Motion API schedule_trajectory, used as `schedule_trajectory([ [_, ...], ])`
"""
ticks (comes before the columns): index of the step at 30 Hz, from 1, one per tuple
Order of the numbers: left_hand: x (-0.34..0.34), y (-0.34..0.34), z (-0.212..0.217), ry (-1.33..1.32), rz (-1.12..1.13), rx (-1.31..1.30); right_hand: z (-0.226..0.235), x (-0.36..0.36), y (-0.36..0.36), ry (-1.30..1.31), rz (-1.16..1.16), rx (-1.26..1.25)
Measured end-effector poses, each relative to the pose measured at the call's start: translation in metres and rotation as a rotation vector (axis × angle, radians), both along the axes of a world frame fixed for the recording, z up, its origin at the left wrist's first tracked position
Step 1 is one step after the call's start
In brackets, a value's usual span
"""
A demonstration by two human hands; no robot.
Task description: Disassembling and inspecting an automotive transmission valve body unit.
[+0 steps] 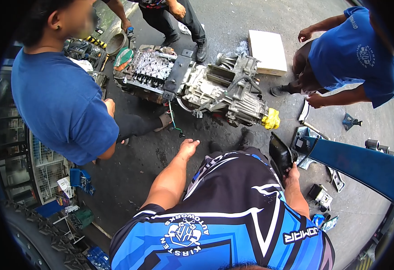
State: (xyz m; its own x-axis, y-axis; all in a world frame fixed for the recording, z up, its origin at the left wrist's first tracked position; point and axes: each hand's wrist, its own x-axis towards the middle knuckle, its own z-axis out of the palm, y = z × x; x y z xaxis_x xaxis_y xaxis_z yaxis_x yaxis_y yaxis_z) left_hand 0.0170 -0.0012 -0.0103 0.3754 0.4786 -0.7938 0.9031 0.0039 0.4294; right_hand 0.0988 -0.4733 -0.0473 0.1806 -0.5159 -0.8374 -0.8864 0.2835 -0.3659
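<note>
My right hand (pixel 290 174) grips the edge of a black, hollow pan-shaped part (pixel 281 155), which hangs tilted beside my right leg. In front of my body, my left hand (pixel 189 147) is loosely curled, with its thumb pointing right and no object showing in it. Beyond both hands, an engine block (pixel 151 69) with its top exposed lies joined to a silver gearbox (pixel 221 92). Yellow plastic (pixel 271 118) wraps the gearbox's right end. A thin green cable (pixel 173 118) dangles from the engine's near side, a short way past my left hand.
A person in a blue shirt (pixel 62 99) stands close on the left, another (pixel 352 49) at far right, a third (pixel 172 18) behind the engine. A white box (pixel 267 51) lies beyond the gearbox. A blue beam (pixel 359 166) reaches in from the right. Loose metal parts (pixel 320 197) lie below it.
</note>
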Motion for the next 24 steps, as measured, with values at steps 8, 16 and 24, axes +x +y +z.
schedule_trajectory([
  [8,0.0,0.009,-0.008,0.015,-0.114,0.088,-0.01,0.008,-0.005,0.046,-0.007,-0.006],
  [16,0.002,0.008,-0.014,-0.003,-0.042,0.038,-0.028,0.024,-0.022,0.127,0.039,0.162],
  [24,0.007,-0.015,-0.008,0.034,-0.09,0.071,-0.034,0.05,-0.036,0.176,0.14,0.211],
])
